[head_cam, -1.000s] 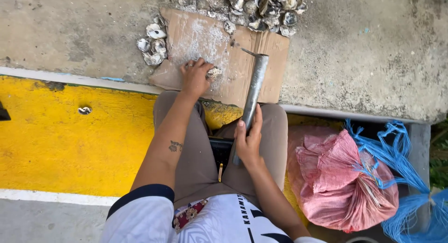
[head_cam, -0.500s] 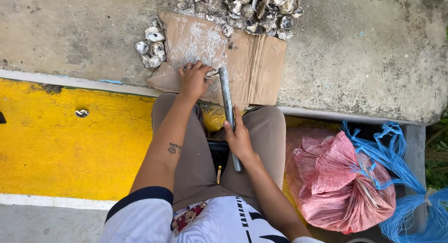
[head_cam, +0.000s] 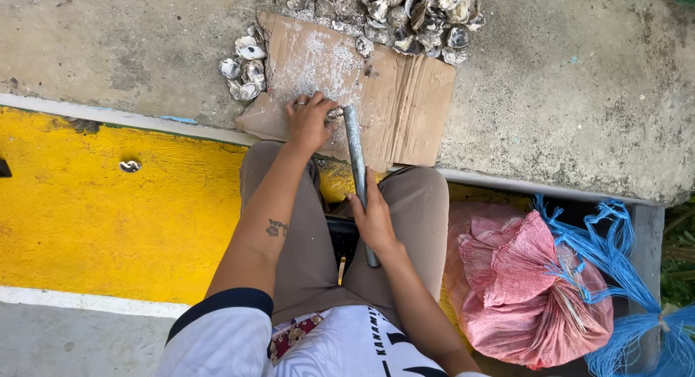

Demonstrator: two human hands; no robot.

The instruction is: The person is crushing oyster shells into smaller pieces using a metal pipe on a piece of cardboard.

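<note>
One oyster shell (head_cam: pixel 334 115), small and grey, pinned on the cardboard sheet (head_cam: pixel 405 102) under the fingertips of the left hand (head_cam: pixel 310 122); hand flat, fingers bent and pressing down. Shell mostly hidden; whether whole or cracked, cannot tell.

One metal pipe (head_cam: pixel 355 149), grey, straight. Gripped low on the shaft by the right hand (head_cam: pixel 373 219), fingers wrapped tight around it. Upper end now lying on the cardboard, touching or just beside the pinned shell. A second ago: raised and tilted to the right, tip near the far edge of the sheet. Half a second ago: swung upright toward the left hand. Now: down at the shell. Reads as a strike landed or landing, so judged mid-cracking, one blow into this shell.

One cardboard sheet, brown, creased, dusted white with shell powder, flat on the concrete ledge (head_cam: pixel 579 94).

Two heaps of oyster shells: small heap (head_cam: pixel 244 67) at the sheet's left corner, about six or seven shells; large heap (head_cam: pixel 420 15) along the far edge, too many and too overlapped to count.

One pink mesh sack (head_cam: pixel 528 290), full, beside the right knee. One bundle of blue cord (head_cam: pixel 622 275), loose, draped over the sack and to its right.

One yellow painted kerb (head_cam: pixel 108 203), with one lone shell (head_cam: pixel 130 165) lying on it, well apart from the rest.
</note>
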